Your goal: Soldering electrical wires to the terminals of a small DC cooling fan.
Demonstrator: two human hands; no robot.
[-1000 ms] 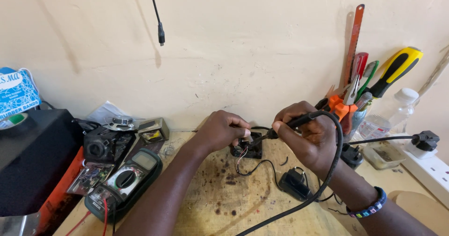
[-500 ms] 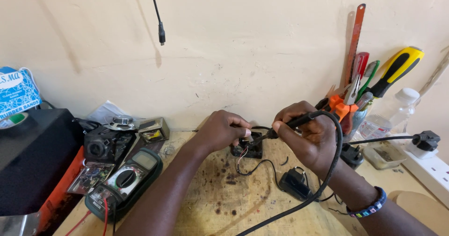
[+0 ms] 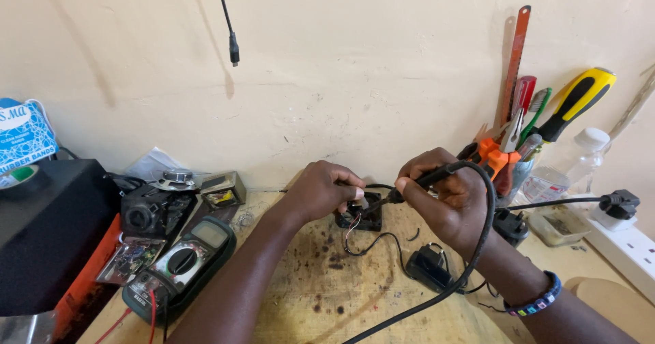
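On bench, two hands (image 3: 382,197), one soldering iron (image 3: 437,175), perhaps

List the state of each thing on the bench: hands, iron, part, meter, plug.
Left hand: pinching the small black part, steadying it.
Right hand: gripping the soldering iron.
Soldering iron: tip at the part, cord looped over the wrist.
Small black part: flat on the bench, wires trailing.
Multimeter: lying flat, leads attached.
Black plug: seated in the white power strip.

The multimeter (image 3: 183,265) lies left of the small board (image 3: 360,216), with the tool cup (image 3: 508,170) to its right.
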